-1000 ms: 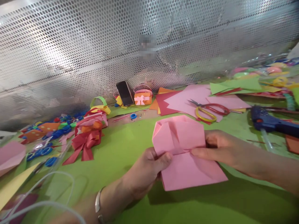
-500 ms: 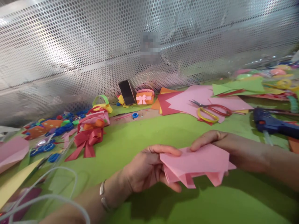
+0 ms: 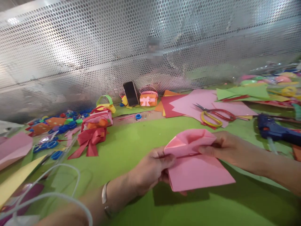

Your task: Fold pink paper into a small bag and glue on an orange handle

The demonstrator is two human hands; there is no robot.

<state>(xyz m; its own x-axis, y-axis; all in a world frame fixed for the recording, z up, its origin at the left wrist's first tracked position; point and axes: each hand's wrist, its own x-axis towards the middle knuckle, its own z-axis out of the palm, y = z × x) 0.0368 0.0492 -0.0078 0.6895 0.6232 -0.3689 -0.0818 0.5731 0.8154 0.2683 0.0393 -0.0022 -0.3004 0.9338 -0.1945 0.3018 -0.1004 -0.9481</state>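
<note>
nearest, at the lower left, a white cable (image 3: pixel 54 195) loops above the green tabletop (image 3: pixel 131 138), and a silver cuff bracelet (image 3: pixel 104 193) circles the left wrist. the left hand (image 3: pixel 150 169) is half closed in a pinch, thumb flat on the front of a folded pink paper (image 3: pixel 199 174) at its left edge, the other fingers bent behind it. the right hand (image 3: pixel 225 147) grips the opposite edge, thumb pressed along the crosswise fold, fingers partly hidden behind the upper part. the paper is held up over the table, right of centre, its top bulging open like a pocket, its lower part flat, with a shadow beneath.

farther out, a red paper bow (image 3: pixel 90 141) lies to the left; to the right is a dark blue glue gun (image 3: pixel 270 127), too blurred to tell whether it bears a label. scissors (image 3: pixel 211 114) with one red and one yellow handle rest on pink sheets (image 3: pixel 188 100). at the back, a phone (image 3: pixel 131 93) with a dark screen leans beside a small orange box (image 3: pixel 148 99) with a pink bow, before a perforated metal panel (image 3: pixel 94 37).
</note>
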